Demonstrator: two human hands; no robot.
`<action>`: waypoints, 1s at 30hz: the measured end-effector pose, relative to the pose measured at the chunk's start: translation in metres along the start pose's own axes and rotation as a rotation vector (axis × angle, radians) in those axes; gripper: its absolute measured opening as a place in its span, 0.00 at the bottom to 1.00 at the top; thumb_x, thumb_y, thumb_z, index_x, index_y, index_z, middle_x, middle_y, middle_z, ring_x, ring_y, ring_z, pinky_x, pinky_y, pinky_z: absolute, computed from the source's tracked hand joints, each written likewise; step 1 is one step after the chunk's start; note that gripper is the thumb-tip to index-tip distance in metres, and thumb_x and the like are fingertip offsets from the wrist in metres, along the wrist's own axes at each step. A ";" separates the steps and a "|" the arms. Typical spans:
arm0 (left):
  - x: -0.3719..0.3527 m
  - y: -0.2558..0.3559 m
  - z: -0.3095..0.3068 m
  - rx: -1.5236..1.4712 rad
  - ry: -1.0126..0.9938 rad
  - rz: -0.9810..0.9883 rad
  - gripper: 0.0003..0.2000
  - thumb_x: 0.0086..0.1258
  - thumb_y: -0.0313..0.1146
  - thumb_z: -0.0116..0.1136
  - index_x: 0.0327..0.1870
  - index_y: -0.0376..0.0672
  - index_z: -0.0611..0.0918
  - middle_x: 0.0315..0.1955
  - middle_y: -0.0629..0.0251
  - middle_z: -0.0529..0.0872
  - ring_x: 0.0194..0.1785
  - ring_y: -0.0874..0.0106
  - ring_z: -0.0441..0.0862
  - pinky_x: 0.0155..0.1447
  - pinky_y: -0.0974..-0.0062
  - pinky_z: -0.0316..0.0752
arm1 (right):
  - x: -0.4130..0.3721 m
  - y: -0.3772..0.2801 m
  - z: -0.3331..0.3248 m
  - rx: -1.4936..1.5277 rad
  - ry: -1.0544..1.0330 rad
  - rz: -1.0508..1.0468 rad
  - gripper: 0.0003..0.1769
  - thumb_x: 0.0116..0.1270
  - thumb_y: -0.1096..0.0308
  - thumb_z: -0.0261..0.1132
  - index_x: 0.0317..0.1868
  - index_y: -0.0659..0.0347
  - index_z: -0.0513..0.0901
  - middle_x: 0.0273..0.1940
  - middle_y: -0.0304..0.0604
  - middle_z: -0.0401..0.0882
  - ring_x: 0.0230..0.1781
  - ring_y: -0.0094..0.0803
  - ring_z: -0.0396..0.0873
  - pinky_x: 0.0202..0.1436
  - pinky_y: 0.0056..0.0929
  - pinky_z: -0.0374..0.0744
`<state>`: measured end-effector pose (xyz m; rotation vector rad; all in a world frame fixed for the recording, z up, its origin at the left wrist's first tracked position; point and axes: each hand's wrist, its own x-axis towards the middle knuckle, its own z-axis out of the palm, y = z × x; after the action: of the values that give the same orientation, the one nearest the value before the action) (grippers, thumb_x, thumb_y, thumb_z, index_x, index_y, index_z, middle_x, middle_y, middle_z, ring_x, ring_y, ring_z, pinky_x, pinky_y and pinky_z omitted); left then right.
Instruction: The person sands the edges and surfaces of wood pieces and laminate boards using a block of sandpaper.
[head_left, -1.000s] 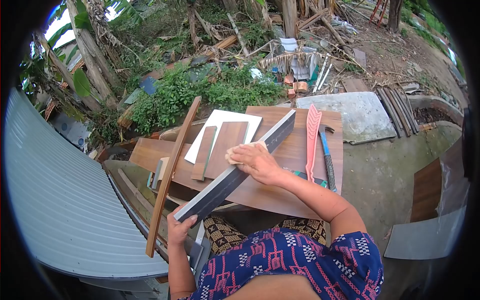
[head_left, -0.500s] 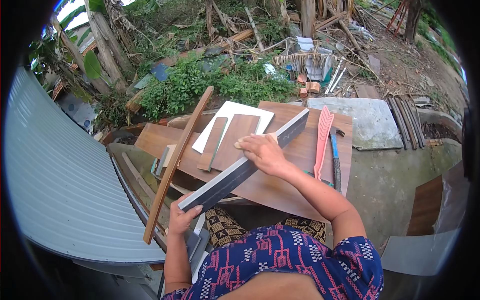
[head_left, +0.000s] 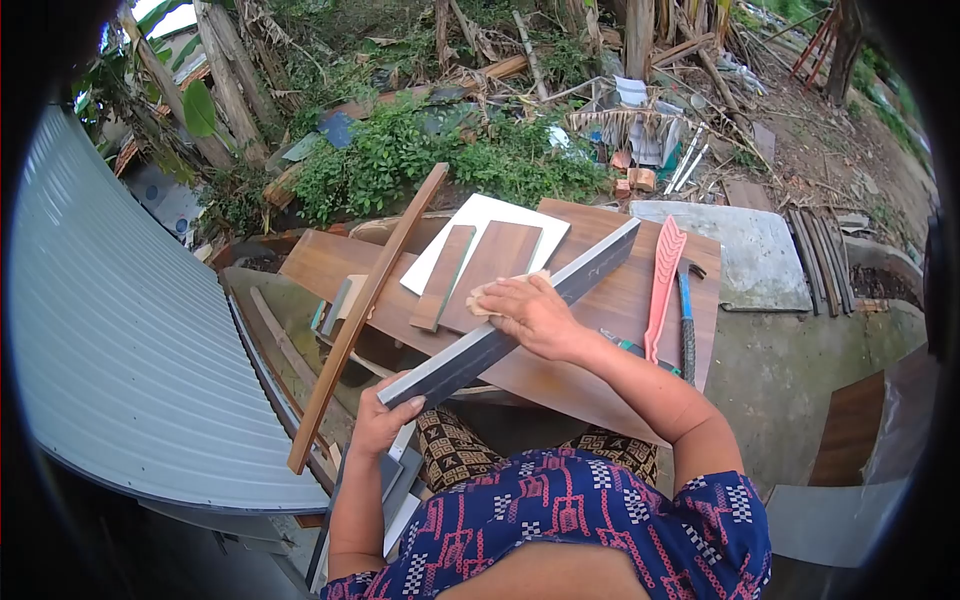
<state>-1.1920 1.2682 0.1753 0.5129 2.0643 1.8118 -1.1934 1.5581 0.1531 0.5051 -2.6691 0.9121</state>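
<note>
A long, narrow board (head_left: pixel 468 357) with a dark grey face and a pale upper edge slants up to the right in front of me. My left hand (head_left: pixel 385 420) grips its lower left end, thumb on the near face. Over the middle of the pale edge, my right hand (head_left: pixel 535 315) presses a tan piece of sandpaper (head_left: pixel 484 299), partly hidden under the fingers. Behind the board lie two brown wood-grain pieces, a narrow one (head_left: pixel 443 280) and a wider one (head_left: pixel 500 262), beside a white panel (head_left: pixel 480 212).
A brown tabletop panel (head_left: pixel 640 400) carries a pink saw-like tool (head_left: pixel 664 285) and a blue-handled hammer (head_left: pixel 687 325) at right. A long wooden strip (head_left: pixel 365 325) slants across the left side. Corrugated metal sheeting (head_left: pixel 150 330) flanks the left; a concrete slab (head_left: pixel 740 255) sits behind.
My right hand has slid slightly along the edge towards the board's lower left end, and more of the sandpaper shows. The whole view has shifted a little. My left hand keeps its grip.
</note>
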 end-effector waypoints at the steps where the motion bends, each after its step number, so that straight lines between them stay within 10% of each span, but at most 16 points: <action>1: 0.001 -0.001 -0.001 -0.006 0.007 -0.019 0.21 0.57 0.29 0.65 0.51 0.31 0.77 0.41 0.64 0.83 0.43 0.77 0.78 0.51 0.78 0.72 | -0.002 0.042 -0.002 -0.050 0.073 0.092 0.20 0.68 0.58 0.53 0.59 0.48 0.75 0.62 0.38 0.70 0.66 0.38 0.63 0.64 0.48 0.58; 6: 0.018 -0.001 -0.003 -0.194 0.109 0.060 0.16 0.59 0.30 0.62 0.44 0.29 0.79 0.37 0.62 0.84 0.40 0.75 0.80 0.49 0.76 0.74 | -0.012 0.180 -0.059 0.034 0.339 0.776 0.23 0.67 0.51 0.51 0.57 0.51 0.76 0.51 0.51 0.78 0.52 0.51 0.75 0.52 0.44 0.72; 9: 0.041 -0.014 -0.013 -0.532 0.167 -0.026 0.17 0.61 0.28 0.57 0.51 0.30 0.75 0.40 0.59 0.82 0.44 0.69 0.81 0.52 0.70 0.76 | -0.009 0.193 -0.046 0.122 0.431 0.826 0.24 0.67 0.50 0.50 0.58 0.51 0.76 0.50 0.55 0.78 0.50 0.54 0.76 0.53 0.47 0.72; 18: 0.061 0.013 -0.007 -0.746 0.259 -0.176 0.19 0.61 0.35 0.56 0.52 0.39 0.74 0.47 0.56 0.81 0.48 0.58 0.81 0.50 0.60 0.79 | -0.011 0.094 0.060 0.103 0.726 0.380 0.21 0.68 0.59 0.53 0.61 0.50 0.74 0.65 0.41 0.67 0.69 0.42 0.57 0.70 0.44 0.47; 22: 0.076 -0.011 -0.053 -1.088 -0.237 -0.332 0.21 0.66 0.44 0.51 0.53 0.39 0.75 0.49 0.57 0.81 0.51 0.59 0.79 0.52 0.58 0.78 | 0.001 -0.017 0.056 0.175 0.574 0.034 0.29 0.63 0.67 0.58 0.66 0.49 0.67 0.69 0.42 0.60 0.72 0.42 0.52 0.71 0.52 0.45; 25: 0.071 0.030 0.000 -1.023 0.256 -0.284 0.18 0.68 0.43 0.49 0.51 0.39 0.76 0.43 0.59 0.82 0.47 0.60 0.81 0.52 0.64 0.78 | 0.011 -0.076 0.054 0.186 0.466 -0.245 0.35 0.57 0.68 0.60 0.68 0.49 0.64 0.70 0.41 0.58 0.72 0.40 0.52 0.72 0.53 0.44; 29: 0.068 0.013 -0.017 -0.937 -0.002 -0.204 0.22 0.70 0.47 0.44 0.51 0.36 0.75 0.48 0.54 0.80 0.51 0.61 0.79 0.56 0.64 0.76 | 0.017 -0.078 0.069 0.121 0.454 -0.438 0.34 0.56 0.68 0.59 0.67 0.48 0.67 0.69 0.41 0.59 0.72 0.41 0.54 0.72 0.51 0.45; 30: 0.072 0.015 -0.004 -0.951 0.257 -0.209 0.22 0.70 0.48 0.44 0.47 0.34 0.76 0.43 0.50 0.82 0.43 0.61 0.82 0.46 0.68 0.81 | 0.017 -0.072 0.068 0.118 0.447 -0.444 0.34 0.56 0.68 0.59 0.66 0.48 0.67 0.69 0.41 0.60 0.71 0.41 0.55 0.72 0.51 0.45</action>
<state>-1.2568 1.3014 0.1894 -0.2003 1.0735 2.4941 -1.1893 1.4579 0.1454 0.7762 -2.0041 0.9168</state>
